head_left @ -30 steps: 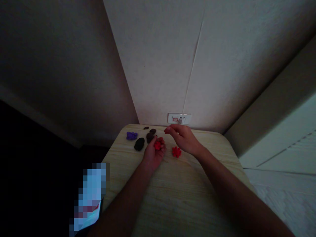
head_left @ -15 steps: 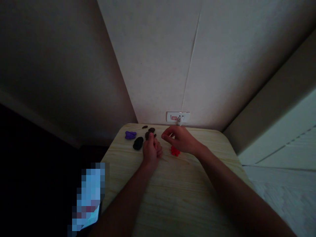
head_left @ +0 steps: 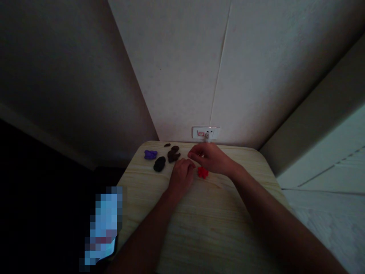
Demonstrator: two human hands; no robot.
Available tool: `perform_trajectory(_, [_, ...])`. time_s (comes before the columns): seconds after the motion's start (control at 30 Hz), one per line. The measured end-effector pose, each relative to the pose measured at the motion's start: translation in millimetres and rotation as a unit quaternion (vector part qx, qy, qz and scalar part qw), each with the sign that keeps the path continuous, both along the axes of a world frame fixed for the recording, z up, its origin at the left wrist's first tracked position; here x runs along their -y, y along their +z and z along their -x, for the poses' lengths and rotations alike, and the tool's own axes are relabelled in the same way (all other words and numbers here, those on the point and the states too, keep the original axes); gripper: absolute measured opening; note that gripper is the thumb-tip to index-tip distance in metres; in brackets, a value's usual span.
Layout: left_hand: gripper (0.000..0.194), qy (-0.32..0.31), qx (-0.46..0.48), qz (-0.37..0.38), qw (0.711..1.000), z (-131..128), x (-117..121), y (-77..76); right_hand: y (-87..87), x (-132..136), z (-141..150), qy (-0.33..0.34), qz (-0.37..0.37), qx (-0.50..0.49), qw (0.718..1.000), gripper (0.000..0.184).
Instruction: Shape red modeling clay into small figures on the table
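Observation:
My right hand (head_left: 210,156) hovers over the back middle of the table, thumb and forefinger pinched together. Anything between those fingertips is too small to make out. Just left of it, my left hand (head_left: 183,174) is turned back up with its fingers curled in, and what they hold, if anything, is hidden. A red flower-shaped piece (head_left: 203,172), which looks like modelling clay, lies below my right hand. Beyond my left hand sit a brown clay-like lump (head_left: 172,155) and smaller brown bits (head_left: 175,148). A black lump (head_left: 159,164) and a purple lump (head_left: 150,154) rest farther left.
The pale wooden table (head_left: 199,228) stands against the wall. Behind its back edge is a wall socket (head_left: 205,133) with a plug in it. A lit, blurred-out screen (head_left: 104,228) is at the lower left, and a white cabinet (head_left: 327,152) at the right.
My left hand has rolled from thumb-up to back-up and shifted slightly right, uncovering the brown lump. My right hand keeps its pinch in nearly the same place.

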State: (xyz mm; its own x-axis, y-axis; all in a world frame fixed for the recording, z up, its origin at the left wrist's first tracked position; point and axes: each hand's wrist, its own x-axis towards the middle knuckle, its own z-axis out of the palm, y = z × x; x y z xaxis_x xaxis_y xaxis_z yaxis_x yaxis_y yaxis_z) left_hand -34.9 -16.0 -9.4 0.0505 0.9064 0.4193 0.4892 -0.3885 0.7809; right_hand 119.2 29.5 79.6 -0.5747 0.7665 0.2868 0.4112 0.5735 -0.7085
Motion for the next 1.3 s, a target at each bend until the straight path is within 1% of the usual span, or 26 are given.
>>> perform_trajectory(0.1, [0.022,-0.013,-0.012,0.002,1.000,-0.7,0.4,-1.7,0.5,0.1,0.3,-0.001,-0.001,-0.005,1.000,0.024])
perform_trajectory(0.2, [0.024,-0.005,-0.018,0.007,1.000,-1.0,1.1,-0.5,0.7,0.2,0.4,-0.002,-0.011,-0.004,1.000,0.024])
perform_trajectory(0.33, [0.022,0.004,0.014,0.006,1.000,-1.1,1.0,2.5,1.2,1.0,0.3,-0.006,-0.002,0.016,1.000,0.023])
perform_trajectory(0.43, [0.020,0.010,0.041,0.014,0.999,-1.4,0.9,5.9,-1.8,-0.1,0.5,0.001,0.009,0.014,1.000,0.022])
perform_trajectory(0.53, [0.021,0.031,0.076,0.048,0.995,-0.7,1.3,9.6,-8.9,-4.1,0.2,0.006,0.018,0.025,1.000,0.023])
perform_trajectory(0.63, [0.023,0.064,0.099,0.082,0.990,1.7,1.0,11.2,-15.7,-8.9,-0.5,-0.008,0.030,0.061,0.998,0.023])
perform_trajectory(0.77, [0.025,0.099,0.153,0.093,0.979,4.9,-1.5,9.6,-18.1,-11.0,-1.0,-0.021,0.029,0.076,0.996,0.024])
perform_trajectory(0.9, [0.024,0.113,0.188,0.091,0.971,5.3,-3.8,7.2,-17.5,-10.4,-0.3,-0.028,0.021,0.086,0.996,0.026])
perform_trajectory(1.03, [0.022,0.120,0.214,0.086,0.966,5.0,-4.1,6.3,-20.8,-11.1,1.2,-0.032,0.020,0.114,0.993,0.026])
perform_trajectory(1.17, [0.020,0.130,0.204,0.061,0.968,5.6,-2.8,7.2,-25.4,-10.5,2.9,-0.009,0.021,0.144,0.989,0.016])
perform_trajectory(1.3, [0.020,0.136,0.186,0.043,0.972,6.4,-1.8,8.1,-26.9,-8.1,3.7,0.009,0.039,0.156,0.987,0.018])
